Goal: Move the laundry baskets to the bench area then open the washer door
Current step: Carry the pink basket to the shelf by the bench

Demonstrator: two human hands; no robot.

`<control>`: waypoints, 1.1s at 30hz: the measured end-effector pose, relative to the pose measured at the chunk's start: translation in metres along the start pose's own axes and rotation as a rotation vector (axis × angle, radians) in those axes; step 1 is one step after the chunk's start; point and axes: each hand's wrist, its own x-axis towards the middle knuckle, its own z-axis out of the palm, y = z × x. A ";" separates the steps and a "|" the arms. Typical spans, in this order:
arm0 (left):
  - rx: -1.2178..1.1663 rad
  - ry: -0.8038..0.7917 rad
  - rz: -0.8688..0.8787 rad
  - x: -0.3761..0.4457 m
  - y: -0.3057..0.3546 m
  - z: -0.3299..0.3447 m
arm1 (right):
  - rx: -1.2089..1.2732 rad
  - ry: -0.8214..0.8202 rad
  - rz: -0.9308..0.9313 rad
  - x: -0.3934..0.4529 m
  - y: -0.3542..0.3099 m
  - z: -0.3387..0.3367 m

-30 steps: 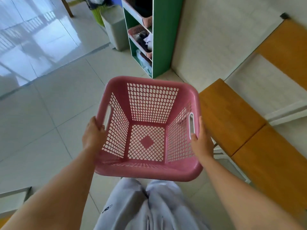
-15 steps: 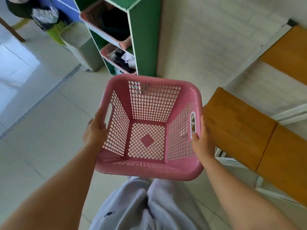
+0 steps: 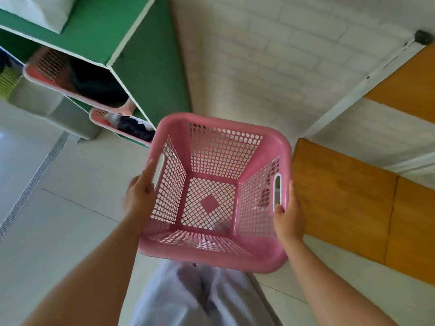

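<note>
I hold an empty pink plastic laundry basket (image 3: 213, 147) with lattice walls in front of my waist. My left hand (image 3: 138, 198) presses against its left wall by the white-edged handle slot. My right hand (image 3: 289, 215) grips the right wall just below the other handle slot. The wooden bench (image 3: 348, 198) lies directly right of the basket, its near end almost touching the basket's rim. No washer is in view.
A green shelf unit (image 3: 150, 60) stands ahead on the left, holding two more pink baskets (image 3: 47, 74) (image 3: 122, 128) with dark clothes. A grey bin (image 3: 47, 111) sits left of it. A white brick wall (image 3: 259, 67) is straight ahead, pale tiled floor below.
The view has swung and come closer to the green shelf and wall. The basket stays in both hands and now sits beside the bench's near end.
</note>
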 end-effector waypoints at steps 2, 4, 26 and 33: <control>-0.004 -0.011 0.030 0.023 0.008 0.010 | 0.007 0.040 0.037 0.015 0.001 0.012; 0.017 -0.039 0.068 0.049 0.011 0.023 | 0.005 0.077 0.057 0.029 0.002 0.027; 0.055 -0.143 0.303 0.237 0.013 0.152 | -0.002 0.316 0.171 0.146 0.046 0.165; 0.153 -0.231 0.323 0.234 0.018 0.154 | -0.098 0.233 0.189 0.150 0.051 0.174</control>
